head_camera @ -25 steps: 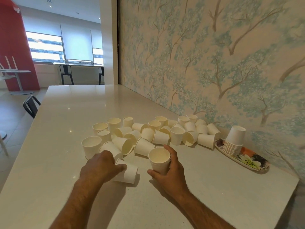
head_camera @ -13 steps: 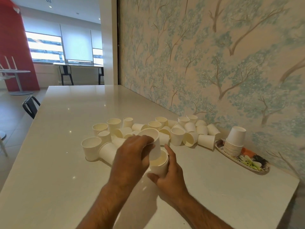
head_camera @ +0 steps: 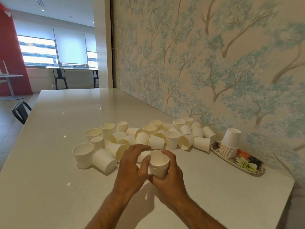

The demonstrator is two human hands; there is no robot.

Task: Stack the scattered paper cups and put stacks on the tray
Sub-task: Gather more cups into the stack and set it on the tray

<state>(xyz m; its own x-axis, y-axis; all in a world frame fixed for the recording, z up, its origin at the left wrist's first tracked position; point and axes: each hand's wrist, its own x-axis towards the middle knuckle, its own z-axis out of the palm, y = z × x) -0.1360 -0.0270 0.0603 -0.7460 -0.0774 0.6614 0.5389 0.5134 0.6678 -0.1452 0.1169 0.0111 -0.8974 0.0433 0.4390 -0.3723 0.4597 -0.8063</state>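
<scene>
paper cups (head_camera: pixel 155 141): were plain white outside, creamy off-white inside, with no print.
stack on the tray (head_camera: pixel 229 143): was the same plain white, its rims showing as thin pale bands.
tray (head_camera: pixel 255 169): carried a floral print, a white-and-green lily on a dark ground, with an orange patch.
table (head_camera: pixel 49 162): was pale cream, faintly speckled.
wall (head_camera: pixel 206 63): was pinkish beige, patterned with blue-green trees on brown-grey branches.
far wall (head_camera: pixel 11 63): was red.
chairs (head_camera: pixel 60 78): were black.

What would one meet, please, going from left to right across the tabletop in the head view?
Upright cup at the pile's left edge → left hand → right hand → upside-down stack on the flowered tray.
</scene>
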